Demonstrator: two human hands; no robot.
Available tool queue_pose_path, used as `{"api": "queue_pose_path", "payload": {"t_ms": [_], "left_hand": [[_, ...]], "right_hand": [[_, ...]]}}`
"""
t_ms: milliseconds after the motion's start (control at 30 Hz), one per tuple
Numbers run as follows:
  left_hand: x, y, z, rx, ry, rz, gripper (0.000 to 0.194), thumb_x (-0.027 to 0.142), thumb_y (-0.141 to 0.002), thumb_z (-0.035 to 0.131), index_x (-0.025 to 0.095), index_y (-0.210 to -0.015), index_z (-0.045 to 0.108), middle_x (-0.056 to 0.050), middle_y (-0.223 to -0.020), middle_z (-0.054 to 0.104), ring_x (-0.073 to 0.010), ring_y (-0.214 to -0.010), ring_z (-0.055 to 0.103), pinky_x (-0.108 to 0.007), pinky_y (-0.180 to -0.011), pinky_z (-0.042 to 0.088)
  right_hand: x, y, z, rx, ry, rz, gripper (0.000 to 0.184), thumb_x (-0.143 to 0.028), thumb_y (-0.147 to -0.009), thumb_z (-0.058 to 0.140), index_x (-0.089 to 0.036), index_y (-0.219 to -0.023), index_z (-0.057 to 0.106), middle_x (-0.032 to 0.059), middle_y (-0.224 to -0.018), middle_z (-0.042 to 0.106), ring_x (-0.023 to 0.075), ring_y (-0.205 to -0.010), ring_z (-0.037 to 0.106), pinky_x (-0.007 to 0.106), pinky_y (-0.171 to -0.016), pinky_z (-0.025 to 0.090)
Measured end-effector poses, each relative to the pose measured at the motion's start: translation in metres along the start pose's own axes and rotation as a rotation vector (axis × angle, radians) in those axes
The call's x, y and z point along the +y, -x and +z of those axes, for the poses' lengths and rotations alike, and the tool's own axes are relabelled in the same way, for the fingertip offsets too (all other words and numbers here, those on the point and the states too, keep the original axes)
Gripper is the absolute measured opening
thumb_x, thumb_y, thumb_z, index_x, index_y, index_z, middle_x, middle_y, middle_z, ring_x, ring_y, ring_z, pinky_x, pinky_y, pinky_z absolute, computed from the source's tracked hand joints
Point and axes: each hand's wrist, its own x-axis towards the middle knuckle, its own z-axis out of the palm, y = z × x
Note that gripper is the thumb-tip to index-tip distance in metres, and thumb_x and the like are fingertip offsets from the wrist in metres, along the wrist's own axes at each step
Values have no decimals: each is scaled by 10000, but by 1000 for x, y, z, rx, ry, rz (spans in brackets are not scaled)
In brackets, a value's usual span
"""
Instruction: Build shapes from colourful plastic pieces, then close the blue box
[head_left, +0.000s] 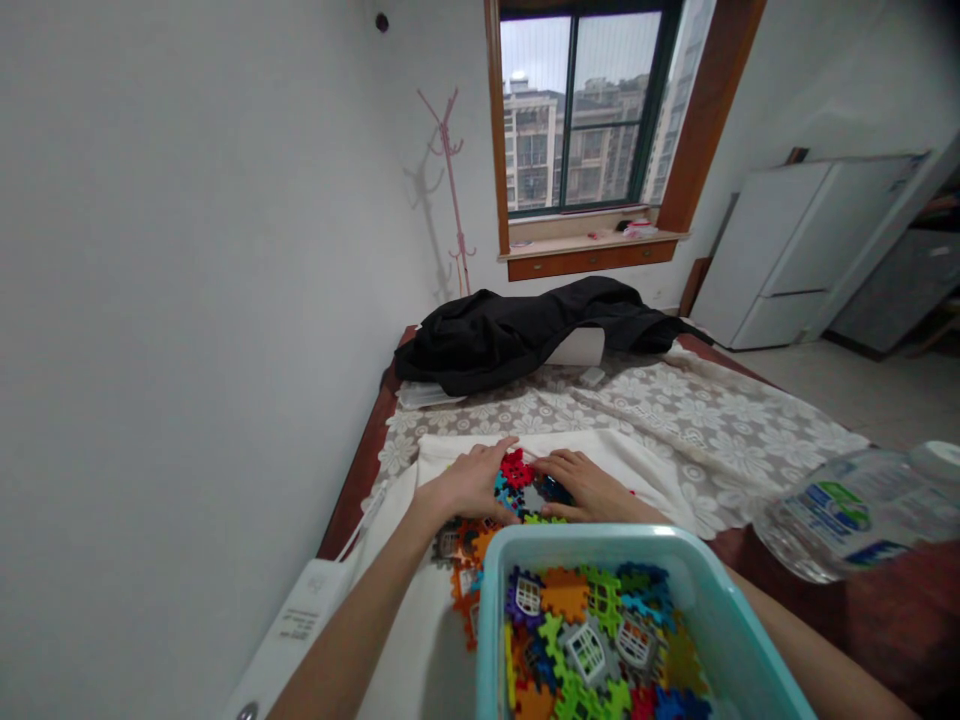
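Both hands rest on a cluster of interlocking plastic blocks point(525, 495) lying on a white cloth point(615, 460). My left hand point(472, 482) curls around the left side of the cluster, its fingers touching a red block point(515, 466). From the right, my right hand point(589, 487) presses on the same cluster, fingers bent over a dark blue piece. More orange and grey blocks point(466, 548) lie below the left wrist. A light blue bin point(487, 600) in front of me holds several coloured blocks, some with white window inserts.
A lace flowered tablecloth point(712, 420) covers the dark red table. A black garment point(525, 330) lies at the far end. A clear water bottle point(847, 510) lies at right. A white power strip point(300, 620) sits along the left edge by the wall.
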Motion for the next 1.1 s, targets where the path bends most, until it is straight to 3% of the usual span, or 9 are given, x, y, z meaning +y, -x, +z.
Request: {"api": "queue_pose_path", "payload": {"t_ms": [67,233,400,667,833,1100], "left_hand": [[0,-2,2,3,-19,24,1184,570,-634,927,252,-1613,341,-185,-1616,482,-433,-1469,461,-516,-1190,394],[1,-2,1,-27,52,94,813,439,-769,844,295,-1498,515,-105,-1442,619,-348,-1328,602,-432,-1138,456],[-1,-2,3,-8,97,96,709,363,-786,805,285,-1435,530,-97,-1388,626,-334,-1287,621,-423,-1110,473],[-10,-11,10,5,260,99,575,303,-735,801,215,-1238,535,-78,-1210,695,-299,-1090,665,-386,-953,525],[-15,-17,12,86,392,150,565,228,-717,795,204,-1222,545,-80,-1193,703,-295,-1115,660,-398,-1000,509],[-10,-17,-2,326,446,157,465,128,-751,746,228,-1179,593,-48,-1166,699,-259,-1086,665,-381,-997,507]], "right_hand": [[1,-1,0,4,-7,-4,576,-523,-946,707,-330,-1484,635,121,-1438,677,384,-1310,601,579,-1140,472],[1,0,-1,-11,-7,4,562,-481,-980,660,-327,-1517,598,129,-1402,690,366,-1267,622,561,-1131,471],[5,0,2,-39,-7,17,517,-479,-967,678,-343,-1464,632,123,-1397,686,359,-1262,616,539,-1126,468],[14,-2,7,-71,105,-30,458,-515,-1017,619,-229,-1375,623,143,-1346,673,331,-1227,606,511,-1078,471],[11,0,5,-55,120,-22,403,-483,-1022,622,-209,-1317,634,142,-1289,684,310,-1153,618,467,-1022,479],[3,1,-2,-33,150,0,360,-470,-1031,607,-181,-1244,623,123,-1155,691,282,-1048,617,414,-942,471]]}}
